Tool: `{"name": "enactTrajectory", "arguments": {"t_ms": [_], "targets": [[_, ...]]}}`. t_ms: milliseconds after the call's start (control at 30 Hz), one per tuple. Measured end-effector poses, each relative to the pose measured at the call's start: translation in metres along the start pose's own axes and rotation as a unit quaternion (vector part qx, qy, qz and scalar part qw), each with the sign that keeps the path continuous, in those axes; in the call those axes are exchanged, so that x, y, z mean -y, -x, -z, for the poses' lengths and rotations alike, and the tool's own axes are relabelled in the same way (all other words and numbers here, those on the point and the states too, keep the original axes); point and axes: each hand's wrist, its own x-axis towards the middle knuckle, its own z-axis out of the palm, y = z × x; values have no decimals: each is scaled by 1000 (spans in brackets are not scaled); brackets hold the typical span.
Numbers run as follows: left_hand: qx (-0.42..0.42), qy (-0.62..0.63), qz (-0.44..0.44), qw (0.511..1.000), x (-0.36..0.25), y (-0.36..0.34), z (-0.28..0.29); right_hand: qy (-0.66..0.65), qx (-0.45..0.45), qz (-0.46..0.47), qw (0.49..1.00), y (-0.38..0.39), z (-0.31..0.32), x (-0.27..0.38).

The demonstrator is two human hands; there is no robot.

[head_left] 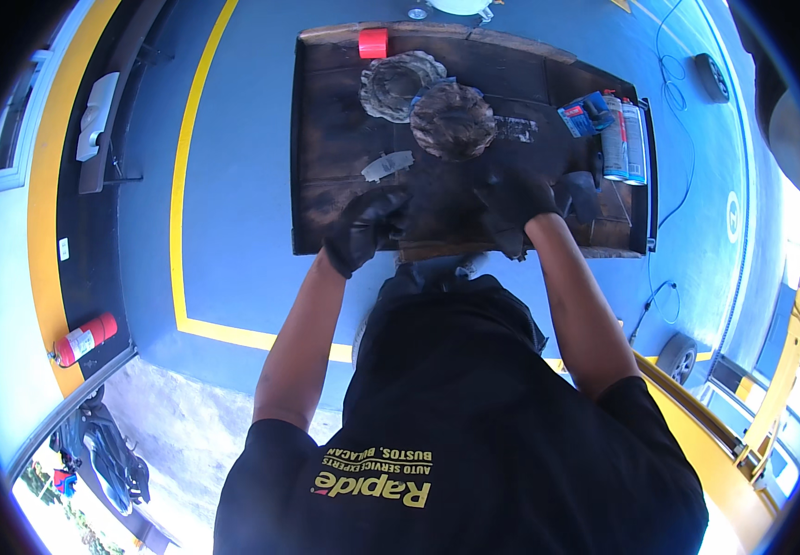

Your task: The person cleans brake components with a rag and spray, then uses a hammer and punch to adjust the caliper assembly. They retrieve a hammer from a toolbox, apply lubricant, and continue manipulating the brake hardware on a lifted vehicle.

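Observation:
My left hand (368,222), in a black glove, is curled over the lower left of a dark, grimy tray (312,92); whatever it holds is hard to make out. My gloved right hand (520,203) is over the tray's lower right, its fingers blurring into the dark surface. A pale curved pad-like piece (387,166) lies above my left hand. Two round, dirty, ruffled pads (402,83) overlap toward the back, near a red block (373,43). At the right lie two spray cans (615,139), a blue package (581,116) and a dark piece (582,194).
Around the tray is a blue floor (233,185) with yellow lines. A red extinguisher (86,338) is at lower left, a bench (113,129) at upper left. Hoses (673,83), tires (677,356) and yellow steel equipment (779,370) are at right.

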Motion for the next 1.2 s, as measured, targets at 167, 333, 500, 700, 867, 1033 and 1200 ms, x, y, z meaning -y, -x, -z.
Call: {"name": "enactTrajectory", "arguments": {"t_ms": [167, 333, 500, 700, 867, 1033, 1200], "targets": [[133, 362, -3, 922, -16, 47, 26, -74, -161, 199, 964, -66, -30, 72], [114, 378, -79, 915, -20, 81, 32, 31, -257, 285, 923, -93, -65, 93], [130, 433, -103, 886, -22, 97, 32, -121, -125, 292, 940, -78, -43, 79], [153, 453, 1, 878, -29, 95, 34, -488, 61, 159, 856, 11, 95, 86], [245, 366, 42, 897, -37, 74, 13, -499, 66, 238, 831, 50, 151, 117], [239, 183, -14, 954, -44, 65, -9, -400, -33, 283, 871, 57, 138, 124], [272, 60, -66, 958, -48, 59, -13, -305, -187, 335, 871, 59, 125, 121]]}}
